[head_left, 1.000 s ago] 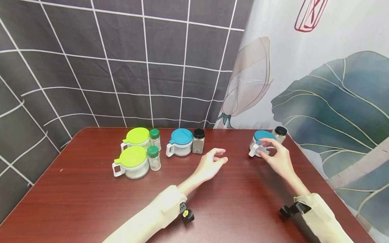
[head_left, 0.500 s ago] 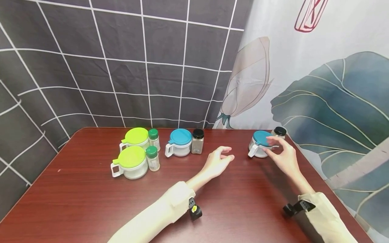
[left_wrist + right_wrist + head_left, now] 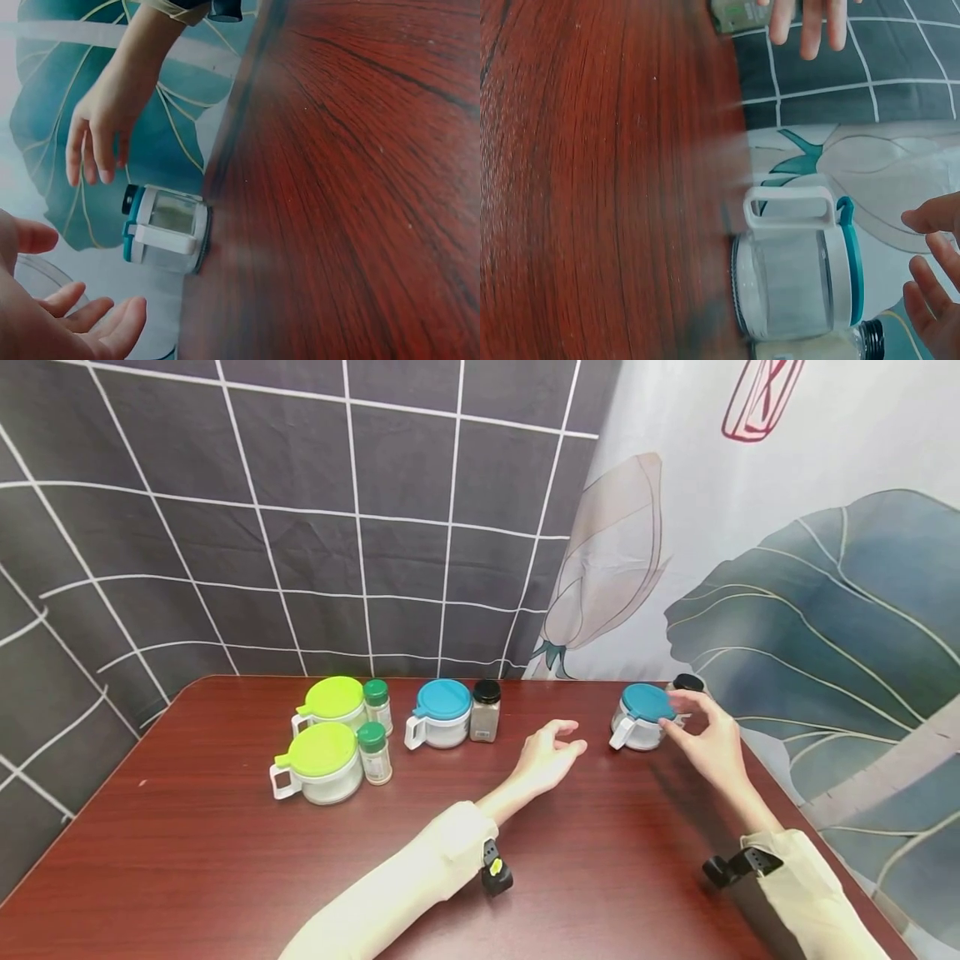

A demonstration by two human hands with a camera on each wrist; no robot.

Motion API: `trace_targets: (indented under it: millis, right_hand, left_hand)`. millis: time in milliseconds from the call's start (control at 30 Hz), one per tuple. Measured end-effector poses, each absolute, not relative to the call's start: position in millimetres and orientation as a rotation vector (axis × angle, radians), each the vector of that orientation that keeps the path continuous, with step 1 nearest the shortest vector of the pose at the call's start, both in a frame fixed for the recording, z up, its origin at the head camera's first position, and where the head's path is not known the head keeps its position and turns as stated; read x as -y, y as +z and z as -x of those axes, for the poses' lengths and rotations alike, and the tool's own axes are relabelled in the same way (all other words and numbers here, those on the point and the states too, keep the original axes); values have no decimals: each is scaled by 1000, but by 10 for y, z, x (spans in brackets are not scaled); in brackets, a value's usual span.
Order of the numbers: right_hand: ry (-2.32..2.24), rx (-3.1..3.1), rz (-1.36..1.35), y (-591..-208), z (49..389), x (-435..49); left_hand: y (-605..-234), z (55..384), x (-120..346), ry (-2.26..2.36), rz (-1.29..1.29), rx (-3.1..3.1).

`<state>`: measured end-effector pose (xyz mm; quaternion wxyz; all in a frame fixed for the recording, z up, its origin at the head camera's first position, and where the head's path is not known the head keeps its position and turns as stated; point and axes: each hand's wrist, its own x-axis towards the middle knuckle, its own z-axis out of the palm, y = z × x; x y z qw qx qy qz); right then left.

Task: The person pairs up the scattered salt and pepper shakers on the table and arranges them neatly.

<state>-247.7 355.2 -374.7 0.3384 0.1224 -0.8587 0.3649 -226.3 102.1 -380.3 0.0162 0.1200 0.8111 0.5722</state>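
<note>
A clear seasoning jar with a blue lid and white handle stands at the table's right back. My right hand is just right of it; in the right wrist view its loosely bent fingers are apart from the lid, holding nothing. Behind that hand, a black-capped shaker is partly hidden. My left hand hovers over the middle of the table, empty, fingers relaxed and pointing right. To its left are another blue-lidded jar and a black-capped shaker of grey powder.
Further left stand two green-lidded seasoning jars with two green-capped shakers beside them. The brown wooden table ends at hanging cloths: a dark grid-patterned one and a leaf-patterned one.
My right hand has drawn away from the blue-lidded jar's handle, to the right. My left hand has drifted right. The jar stays in place.
</note>
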Motion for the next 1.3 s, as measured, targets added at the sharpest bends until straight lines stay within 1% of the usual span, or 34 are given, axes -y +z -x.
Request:
trace_targets:
  millis: [400,833,1300]
  right_hand:
    - [929,2248,-202,-3743,2492,-3673]
    - [920,2234,-58,-3727,2525,-3789]
    - [959,2237,53,-3781,2547,-3877]
  left_hand:
    - [-3918,2354,-1186,1918,-389,-2443]
    - [-3977,2480,-1277,2017,-338,-2487]
    - [-4076,2502,-1366,1977,-270,-2497]
